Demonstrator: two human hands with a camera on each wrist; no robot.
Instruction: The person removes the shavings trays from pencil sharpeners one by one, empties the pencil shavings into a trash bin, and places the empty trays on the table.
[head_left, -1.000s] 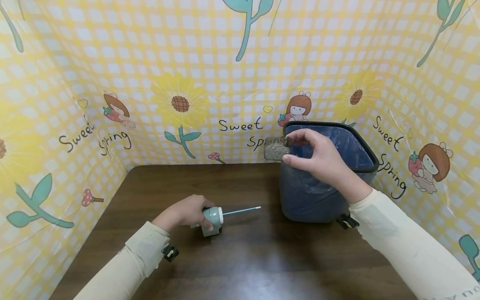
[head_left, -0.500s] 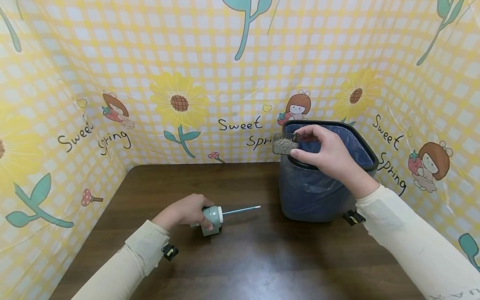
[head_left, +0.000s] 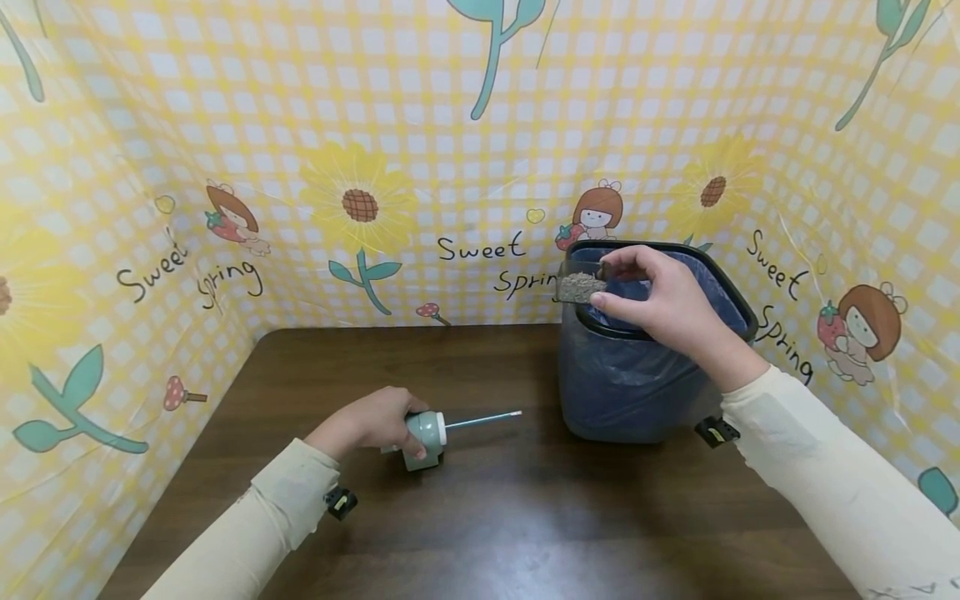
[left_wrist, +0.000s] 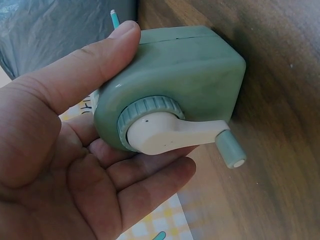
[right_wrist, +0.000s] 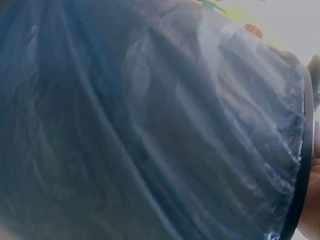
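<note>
My left hand point(head_left: 372, 421) grips a green pencil sharpener point(head_left: 427, 431) low over the table; its white crank point(left_wrist: 165, 132) shows in the left wrist view. A blue pencil point(head_left: 483, 419) sticks out of the sharpener's far end, toward the right. At the left rim of a lined bin point(head_left: 637, 392), my right hand point(head_left: 667, 304) pinches a small clear container point(head_left: 580, 287) holding grey shavings between thumb and fingers. Bin and liner point(right_wrist: 150, 130) fill most of the right wrist view, with only a bit of that hand at the right edge.
The brown wooden table point(head_left: 480, 508) lies under both hands. Behind it and at both sides hangs a yellow checked cloth point(head_left: 465, 167) with printed flowers and figures. The bin's black rim point(head_left: 731, 292) stands well above the tabletop, at the right back.
My right hand has shifted to the right and slightly up with the clear container, from left of the bin to its rim. The left hand and sharpener stay in place.
</note>
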